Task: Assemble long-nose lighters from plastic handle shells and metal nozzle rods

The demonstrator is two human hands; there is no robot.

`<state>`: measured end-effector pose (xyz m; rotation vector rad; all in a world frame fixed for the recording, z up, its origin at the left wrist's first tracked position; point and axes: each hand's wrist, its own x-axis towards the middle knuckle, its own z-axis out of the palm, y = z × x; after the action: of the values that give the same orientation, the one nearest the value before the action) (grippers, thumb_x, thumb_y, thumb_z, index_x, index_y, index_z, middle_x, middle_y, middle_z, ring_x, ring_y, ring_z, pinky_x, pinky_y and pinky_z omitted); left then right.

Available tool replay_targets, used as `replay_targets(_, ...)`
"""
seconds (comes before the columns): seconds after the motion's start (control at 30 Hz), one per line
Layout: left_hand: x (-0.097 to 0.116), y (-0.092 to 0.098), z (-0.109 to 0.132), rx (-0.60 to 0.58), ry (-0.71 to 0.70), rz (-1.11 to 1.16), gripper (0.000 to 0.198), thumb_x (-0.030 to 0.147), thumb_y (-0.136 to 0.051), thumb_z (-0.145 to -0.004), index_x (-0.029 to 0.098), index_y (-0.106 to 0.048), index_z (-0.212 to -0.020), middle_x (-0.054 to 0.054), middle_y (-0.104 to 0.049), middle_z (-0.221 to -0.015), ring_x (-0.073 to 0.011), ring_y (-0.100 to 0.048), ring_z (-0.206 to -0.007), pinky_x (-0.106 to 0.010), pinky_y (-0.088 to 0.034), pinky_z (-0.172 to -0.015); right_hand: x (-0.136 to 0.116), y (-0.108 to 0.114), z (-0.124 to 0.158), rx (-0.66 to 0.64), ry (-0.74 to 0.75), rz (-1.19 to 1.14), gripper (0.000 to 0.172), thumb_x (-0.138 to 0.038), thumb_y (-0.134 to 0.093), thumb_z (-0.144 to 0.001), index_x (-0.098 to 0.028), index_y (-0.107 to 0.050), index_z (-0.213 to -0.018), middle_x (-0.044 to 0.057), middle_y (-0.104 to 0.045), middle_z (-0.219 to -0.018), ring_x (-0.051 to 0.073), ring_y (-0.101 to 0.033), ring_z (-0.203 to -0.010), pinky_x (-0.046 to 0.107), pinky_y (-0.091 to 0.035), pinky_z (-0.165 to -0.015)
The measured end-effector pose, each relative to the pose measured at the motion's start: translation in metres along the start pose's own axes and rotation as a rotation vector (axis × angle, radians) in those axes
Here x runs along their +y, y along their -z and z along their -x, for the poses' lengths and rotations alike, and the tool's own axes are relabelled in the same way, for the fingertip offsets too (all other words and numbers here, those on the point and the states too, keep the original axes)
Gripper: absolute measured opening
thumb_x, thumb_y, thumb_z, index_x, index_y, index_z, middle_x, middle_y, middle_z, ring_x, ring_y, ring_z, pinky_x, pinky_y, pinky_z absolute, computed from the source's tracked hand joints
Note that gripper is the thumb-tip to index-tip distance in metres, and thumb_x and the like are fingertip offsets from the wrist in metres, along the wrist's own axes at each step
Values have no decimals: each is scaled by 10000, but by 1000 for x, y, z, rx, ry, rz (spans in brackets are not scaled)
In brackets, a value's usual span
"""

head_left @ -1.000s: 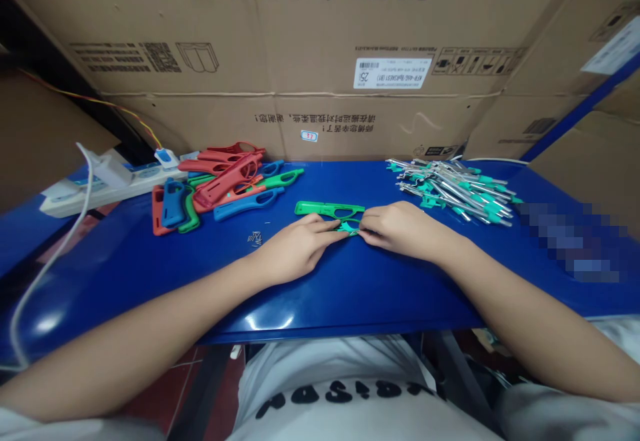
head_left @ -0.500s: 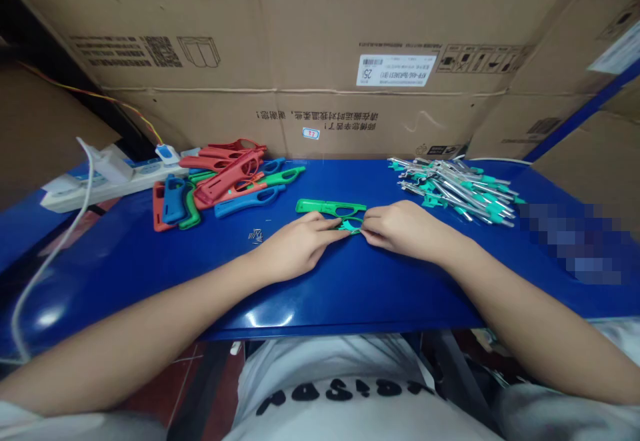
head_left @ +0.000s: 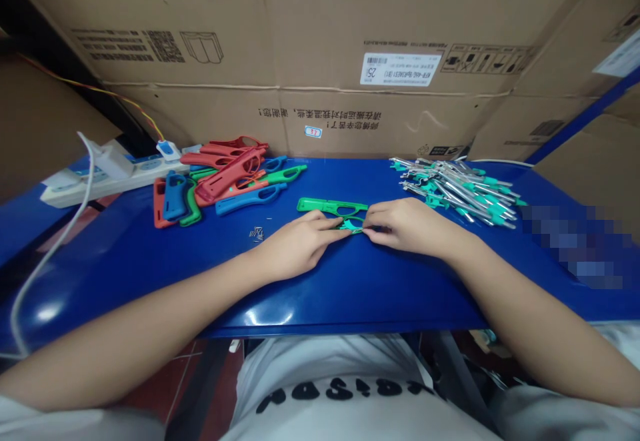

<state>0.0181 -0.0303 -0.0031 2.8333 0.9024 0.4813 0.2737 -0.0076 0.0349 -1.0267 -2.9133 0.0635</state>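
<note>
Their L hand (head_left: pixel 303 242) & R hand (head_left: pixel 400 224) pinch a green part (head_left: pixel 352 226), prob. light, stiff plastic, best held at 9 & 3 o'clock.

Plenty of gloss on this smooth blue surface (head_left: pixel 310 301); the green casing (head_left: pixel 323 205) looks smooth plastic, the rods (head_left: pixel 457 193) gleam metallic, the cardboard (head_left: pixel 220 118) stays matt, the shirt (head_left: pixel 350 418) cloth.

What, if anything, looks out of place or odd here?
Small thin pieces, seemingly metal, lie loose and scattered on the blue table beside the left hand, as if spilled. Behind, the cardboard panel stands with its print upside down. No clear damage stands out.
</note>
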Motion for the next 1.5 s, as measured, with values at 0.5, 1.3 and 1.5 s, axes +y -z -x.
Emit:
replay_targets(0.5,0,0,-1,14,-7,-27,429,151,-436,-1006,232,-625,-1382,-104,-630,-1403,-248,-603,-1121,-429,-529,-998,-6,1,0,-44,13,205,281,-228,-484,-1019,-166,-730,-898,71,-730,-908,156,-628,-706,292,-258,-575)
replay_targets(1.3,1,0,-1,2,2,-20,445,131,-436,-987,241,-636,-1368,-117,-622,-1394,-261,-588,-1117,-467,-521,-1002,-16,-10,-3,-48,89,448,256,-143,-483,-996,-127,-686,-841,99,-698,-810,143,-567,-582,329,-216,-533)
replay_targets(1.5,1,0,-1,-4,13,-13,442,136,-430,-990,234,-636,-1368,-112,-615,-1396,-266,-573,-1139,-469,-511,-1022,-17,-7,-3,-46,43,404,238,-150,-494,-991,-125,-703,-879,105,-698,-847,157,-583,-637,324,-205,-543)
